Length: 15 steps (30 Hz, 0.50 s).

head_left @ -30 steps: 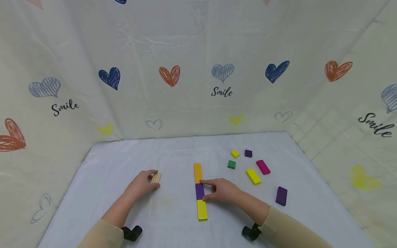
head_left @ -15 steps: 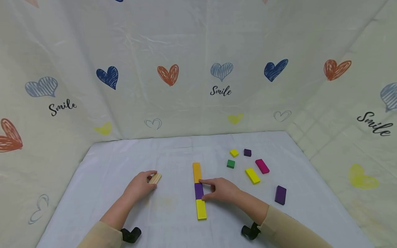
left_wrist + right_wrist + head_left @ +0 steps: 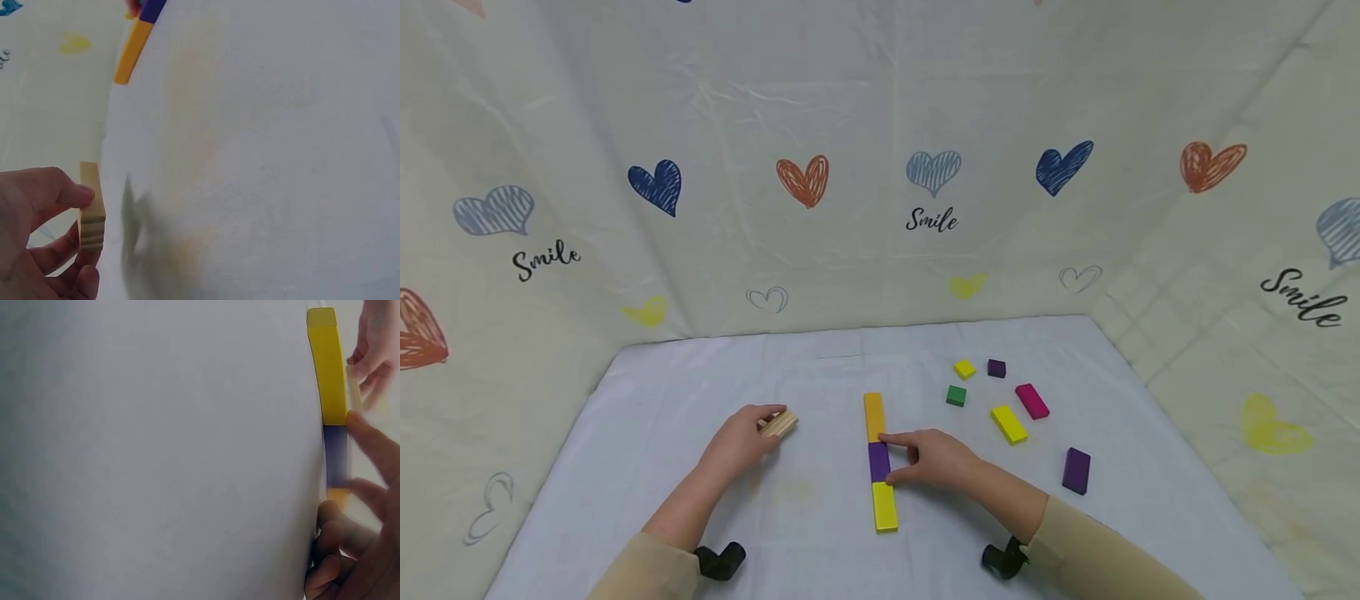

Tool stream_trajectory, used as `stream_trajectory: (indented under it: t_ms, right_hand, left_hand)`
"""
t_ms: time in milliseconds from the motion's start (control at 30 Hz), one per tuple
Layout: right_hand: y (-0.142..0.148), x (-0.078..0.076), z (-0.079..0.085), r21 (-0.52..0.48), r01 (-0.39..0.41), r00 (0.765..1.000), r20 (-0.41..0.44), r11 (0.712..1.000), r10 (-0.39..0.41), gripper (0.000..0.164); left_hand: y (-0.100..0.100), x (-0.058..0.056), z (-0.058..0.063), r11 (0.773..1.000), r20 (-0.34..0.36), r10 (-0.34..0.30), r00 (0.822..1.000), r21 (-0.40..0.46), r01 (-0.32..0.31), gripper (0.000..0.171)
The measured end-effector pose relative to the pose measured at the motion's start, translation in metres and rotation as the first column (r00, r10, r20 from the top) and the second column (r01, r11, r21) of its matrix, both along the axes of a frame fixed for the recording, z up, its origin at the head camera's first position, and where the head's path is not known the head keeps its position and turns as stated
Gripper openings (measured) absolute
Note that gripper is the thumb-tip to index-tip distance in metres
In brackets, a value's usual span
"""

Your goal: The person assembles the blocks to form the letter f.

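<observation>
My left hand point(image 3: 743, 437) pinches a pale wooden block point(image 3: 780, 423) between thumb and fingers, over the left half of the table. Dark lines cross the end of this wooden block point(image 3: 92, 232) in the left wrist view. Near the middle, three blocks lie end to end in a row: orange point(image 3: 874, 417), purple point(image 3: 878, 462) and yellow point(image 3: 885, 508), the yellow nearest me. My right hand point(image 3: 936, 458) touches the row's right side, index fingertip where orange meets purple, thumb tip where purple meets yellow. Its other fingers curl inward in the right wrist view.
Loose blocks lie at the right: small yellow point(image 3: 964, 369), small dark purple point(image 3: 996, 368), green point(image 3: 956, 396), magenta point(image 3: 1032, 401), longer yellow point(image 3: 1008, 424) and larger dark purple point(image 3: 1076, 471). A heart-printed sheet point(image 3: 850, 250) rises behind the white-covered table point(image 3: 700, 367).
My left hand has turned the wooden block, whose top end now leans further right, and has shifted slightly towards the row. The right hand stays at the row.
</observation>
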State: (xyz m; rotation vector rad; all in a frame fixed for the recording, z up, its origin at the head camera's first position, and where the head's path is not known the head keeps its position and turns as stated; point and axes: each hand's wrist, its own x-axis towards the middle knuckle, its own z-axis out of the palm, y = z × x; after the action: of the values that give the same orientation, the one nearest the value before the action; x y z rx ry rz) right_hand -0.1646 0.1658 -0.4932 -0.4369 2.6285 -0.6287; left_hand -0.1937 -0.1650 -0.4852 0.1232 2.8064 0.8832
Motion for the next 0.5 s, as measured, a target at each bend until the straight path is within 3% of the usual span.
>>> stream_trajectory:
  t_ms: [500]
  right_hand:
    - [0.000, -0.001, -0.001, 0.005, 0.013, 1.000, 0.013, 1.000, -0.013, 0.071]
  left_hand:
    - [0.034, -0.027, 0.002, 0.995, -0.013, -0.099, 0.995, -0.013, 0.099, 0.046]
